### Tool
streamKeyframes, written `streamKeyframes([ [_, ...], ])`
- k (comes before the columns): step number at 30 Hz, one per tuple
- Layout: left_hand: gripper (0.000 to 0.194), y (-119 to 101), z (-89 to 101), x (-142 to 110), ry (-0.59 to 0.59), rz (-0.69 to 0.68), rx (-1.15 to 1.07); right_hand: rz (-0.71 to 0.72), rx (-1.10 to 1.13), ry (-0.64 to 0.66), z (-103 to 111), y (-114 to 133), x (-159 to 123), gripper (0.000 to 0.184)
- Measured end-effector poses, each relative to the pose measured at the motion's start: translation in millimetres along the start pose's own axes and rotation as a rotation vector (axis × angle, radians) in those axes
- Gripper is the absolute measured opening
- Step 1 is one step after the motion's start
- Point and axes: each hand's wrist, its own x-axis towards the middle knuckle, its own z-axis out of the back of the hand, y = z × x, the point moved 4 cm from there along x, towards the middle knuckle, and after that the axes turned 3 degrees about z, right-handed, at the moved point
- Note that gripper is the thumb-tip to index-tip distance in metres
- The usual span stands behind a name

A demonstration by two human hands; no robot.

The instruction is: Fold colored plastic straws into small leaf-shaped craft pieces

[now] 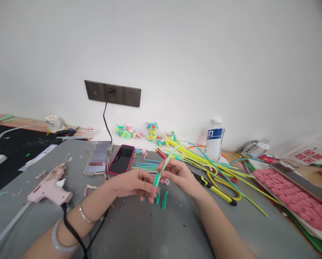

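From my distant place I have the left hand (pixel 138 184) pinching the teal piece (pixel 156 180) above the desk (pixel 174 233) and the right hand (pixel 178 176) pinching the pale green strip (pixel 169 157) at its upper end, and I judge that light, steady pressure would best hold both aligned.

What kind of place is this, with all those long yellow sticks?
It looks like a craft table. You can see what seems a pink glue gun, bendy yellow stems and a little colorful figure.
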Motion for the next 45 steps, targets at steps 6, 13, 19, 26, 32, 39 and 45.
streamKeyframes([
  [6, 0.024, 2, -4.7, -2, 0.108, 0.044, 0.028, 0.006, 0.043, 0.076, 0, 3, -3, 0.016],
  [13, 0.026, 5, -4.7, -2, 0.144, 0.063, 0.034, 0.008, -0.043, 0.054, -3, 6, -5, 0.015],
  [19, 0.024, 1, -4.3, -4, 0.122, 0.047, 0.045, 0.161, -0.266, 0.018, -8, 12, -7, 0.015],
  [26, 0.021, -2, -3.0, -7, 0.096, 0.047, 0.054, 0.380, -0.580, -0.020, -14, 21, -9, 0.011],
  [32, 0.021, -3, -1.5, -8, 0.071, 0.035, 0.029, 0.465, -0.642, -0.083, -18, 19, -13, 0.012],
  [39, 0.023, -5, -1.7, -8, 0.061, 0.016, 0.017, 0.620, -0.836, -0.167, -23, 15, -19, 0.014],
  [45, 0.022, -5, -4.8, -8, 0.080, -0.006, -0.006, 0.766, -0.905, -0.206, -30, 17, -25, 0.022],
])
